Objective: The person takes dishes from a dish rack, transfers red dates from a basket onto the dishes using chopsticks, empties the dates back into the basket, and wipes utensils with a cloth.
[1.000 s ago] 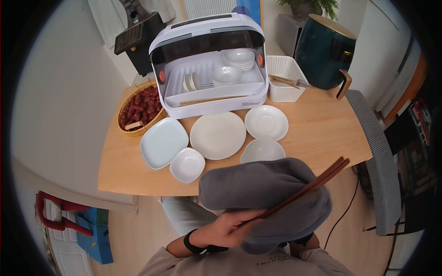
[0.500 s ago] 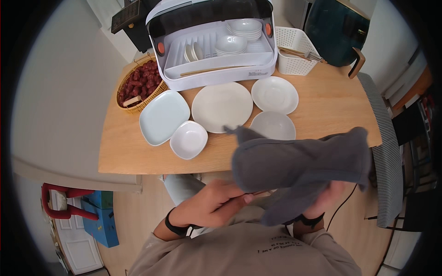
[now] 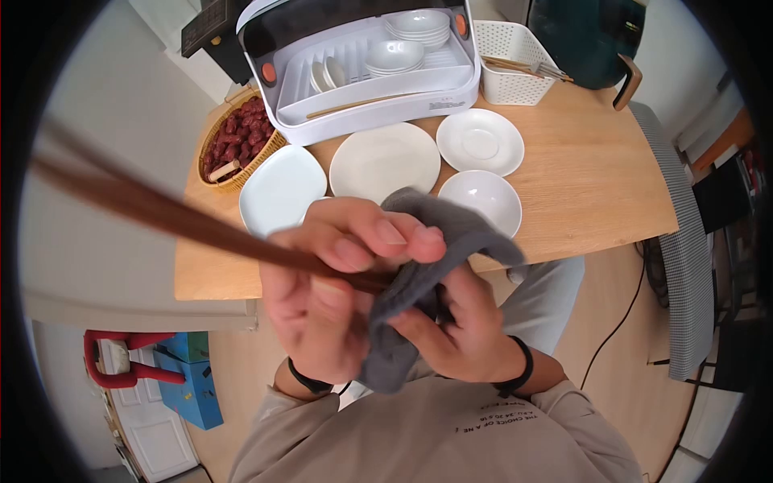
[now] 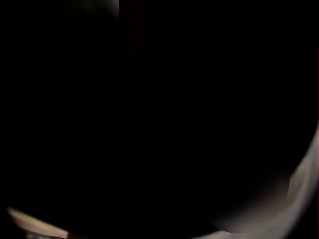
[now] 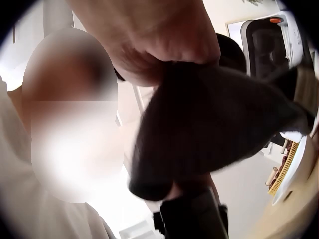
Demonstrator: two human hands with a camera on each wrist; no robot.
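Note:
My left hand (image 3: 318, 294) holds a pair of brown chopsticks (image 3: 169, 211), its fingers curled about them. They stick out far to the left, toward the camera, and their other end goes into a grey cloth (image 3: 407, 298). The right hand (image 3: 467, 322) grips that cloth, folded around the chopsticks' end. In the right wrist view the cloth (image 5: 209, 119) hangs dark below a hand (image 5: 159, 35). The left wrist view is almost wholly black. Both hands are in front of the table edge, and the left one covers most of a small white bowl.
On the table (image 3: 596, 177) lie a square plate (image 3: 278, 189), a large round plate (image 3: 382, 161), a saucer (image 3: 480, 142) and a bowl (image 3: 483, 201). Behind them stand a white dish rack (image 3: 370, 117), a basket of red packets (image 3: 237, 141), a white utensil basket (image 3: 515, 84) and a green air fryer (image 3: 588, 40).
The chopsticks have swung from pointing right to pointing left. The cloth, spread wide over the right hand before, is now bunched around their end, and the hands have come together.

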